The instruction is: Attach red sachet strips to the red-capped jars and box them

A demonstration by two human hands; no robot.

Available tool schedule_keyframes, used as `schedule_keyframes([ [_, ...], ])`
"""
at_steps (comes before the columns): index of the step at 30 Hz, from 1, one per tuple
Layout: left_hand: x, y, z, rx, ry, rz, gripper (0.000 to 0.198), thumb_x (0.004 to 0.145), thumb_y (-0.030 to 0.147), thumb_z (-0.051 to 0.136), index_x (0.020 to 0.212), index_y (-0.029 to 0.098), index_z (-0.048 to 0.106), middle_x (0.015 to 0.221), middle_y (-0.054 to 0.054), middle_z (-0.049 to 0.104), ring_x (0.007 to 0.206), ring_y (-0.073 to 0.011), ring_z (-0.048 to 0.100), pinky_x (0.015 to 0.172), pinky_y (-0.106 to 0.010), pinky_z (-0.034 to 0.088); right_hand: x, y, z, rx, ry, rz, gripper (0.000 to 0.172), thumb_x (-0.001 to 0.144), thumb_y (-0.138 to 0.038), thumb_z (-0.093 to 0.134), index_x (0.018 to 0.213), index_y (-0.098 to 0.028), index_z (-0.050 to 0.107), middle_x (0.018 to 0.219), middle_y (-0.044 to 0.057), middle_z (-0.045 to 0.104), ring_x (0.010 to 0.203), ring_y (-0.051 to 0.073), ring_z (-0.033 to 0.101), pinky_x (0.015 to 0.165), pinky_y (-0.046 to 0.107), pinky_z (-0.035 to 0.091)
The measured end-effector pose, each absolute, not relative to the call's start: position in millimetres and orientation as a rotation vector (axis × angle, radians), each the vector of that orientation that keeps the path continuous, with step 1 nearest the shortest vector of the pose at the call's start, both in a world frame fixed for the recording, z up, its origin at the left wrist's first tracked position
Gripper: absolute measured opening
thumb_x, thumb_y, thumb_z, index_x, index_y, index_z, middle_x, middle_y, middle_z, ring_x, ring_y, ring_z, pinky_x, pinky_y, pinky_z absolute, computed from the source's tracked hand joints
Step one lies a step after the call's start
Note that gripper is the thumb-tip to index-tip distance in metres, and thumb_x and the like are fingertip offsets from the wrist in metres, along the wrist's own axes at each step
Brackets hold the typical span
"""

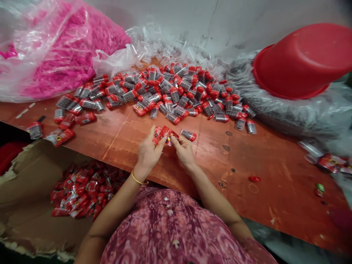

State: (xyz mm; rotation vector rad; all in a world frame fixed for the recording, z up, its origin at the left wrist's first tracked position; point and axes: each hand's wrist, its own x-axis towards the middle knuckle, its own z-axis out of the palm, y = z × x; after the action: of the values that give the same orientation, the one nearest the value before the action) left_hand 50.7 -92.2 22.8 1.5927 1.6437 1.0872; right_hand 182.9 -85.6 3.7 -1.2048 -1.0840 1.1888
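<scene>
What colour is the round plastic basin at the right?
The round plastic basin is bright red, clearest in the head view.

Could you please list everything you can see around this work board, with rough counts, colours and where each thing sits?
wooden board: one, reddish brown, across the middle
capped tubes: dozens, clear with red caps, heaped on the board
red packets: dozens, red, in a cardboard box at lower left
bag of pink items: one, pink, upper left
plastic basin: one, red, tilted at upper right
gold bangle: one, gold, left wrist
left hand: one, pinching a red packet
right hand: one, pinching the same packet
</scene>
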Motion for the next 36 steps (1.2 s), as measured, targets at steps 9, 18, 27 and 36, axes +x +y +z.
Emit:
schedule_keyframes([
  [9,73,-109,27,0.709,1.157,1.159,0.044,0.055,0.051,0.077,0.079,0.015,0.072,0.083,-0.005,0.073,0.083,-0.0185,0.065,0.083,-0.03,0.049,176,-94,-2,-1.287,-1.25,0.812,0.032,0.085,-0.04,0.047,0.061,-0.019,0.05,0.057,-0.004,0.046,0.055,0.011,0.042,0.056,0.024,0.035],
  [18,85,-106,28,0.52,1.148,1.295,0.04,0.052,0.045,0.08,0.074,0.014,0.069,0.071,-0.003,0.071,0.072,-0.0151,0.065,0.072,-0.026,0.049,176,-97,-3,-1.265,-1.401,0.775,0.027,0.087,-0.033,0.046,0.067,-0.019,0.056,0.059,-0.001,0.055,0.055,0.012,0.05,0.055,0.024,0.039],
  [27,85,-101,31,0.298,1.067,1.256,0.034,0.048,0.034,0.084,0.069,0.015,0.065,0.062,0.001,0.067,0.062,-0.0117,0.063,0.065,-0.024,0.05,178,-98,-6,-1.311,-1.592,0.616,0.036,0.091,-0.039,0.041,0.063,-0.02,0.053,0.057,-0.001,0.05,0.054,0.013,0.047,0.057,0.026,0.037],
  [36,72,-93,37,0.221,1.086,1.209,0.026,0.053,0.027,0.083,0.067,0.015,0.065,0.061,0.002,0.067,0.05,-0.0073,0.058,0.052,-0.019,0.046,215,-65,8,-2.015,-1.826,0.216,0.033,0.091,-0.038,0.042,0.1,-0.012,0.061,0.09,0.015,0.06,0.082,0.025,0.053,0.069,0.034,0.038],
])
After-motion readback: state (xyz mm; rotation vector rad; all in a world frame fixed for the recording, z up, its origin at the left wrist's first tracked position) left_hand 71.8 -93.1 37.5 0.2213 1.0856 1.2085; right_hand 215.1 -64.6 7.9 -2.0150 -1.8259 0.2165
